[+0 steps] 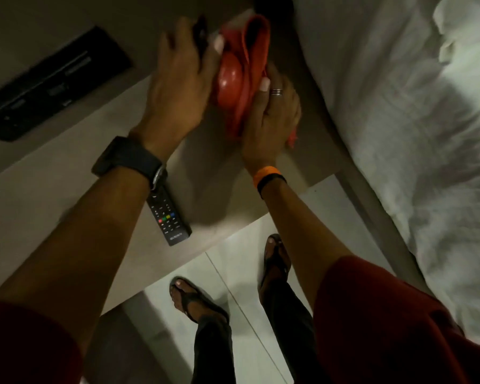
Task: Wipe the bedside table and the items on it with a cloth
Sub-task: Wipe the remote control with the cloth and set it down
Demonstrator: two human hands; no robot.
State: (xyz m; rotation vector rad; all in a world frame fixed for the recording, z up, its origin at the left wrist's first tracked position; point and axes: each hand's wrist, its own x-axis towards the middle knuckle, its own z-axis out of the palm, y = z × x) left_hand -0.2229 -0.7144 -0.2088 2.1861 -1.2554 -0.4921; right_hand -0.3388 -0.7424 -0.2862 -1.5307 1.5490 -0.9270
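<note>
Two bare hands meet over the far end of a pale bedside surface [100,173], seen from above. The left hand [178,87] is curled around a blurred dark object [201,34] that I cannot identify, its thumb pressing against a red cloth [257,48]. The right hand [272,117] lies over the lower part of the cloth with its fingers closed on the fabric, a silver ring [276,92] on the thumb. The cloth is bright red and folded into long soft ridges, standing up between the two hands; a smooth, shiny red round thing [229,84] sits in its folds, and whether it is part of the cloth is unclear.

The left wrist wears a black watch [128,159], the right wrist an orange band [266,173] next to a thin black one. Both arms come out of dark red sleeves [385,322].

Just under the left wrist, a black remote control [168,214] lies flat near the front edge of the surface, with red, green, yellow and blue buttons and white lettering that appears to read "CROWN". A flat black panel [50,81] sits at the far left.

A bed with rumpled white bedding [413,120] runs along the right. Below, two feet in dark sandals [197,297] stand on a light tiled floor [233,261].
</note>
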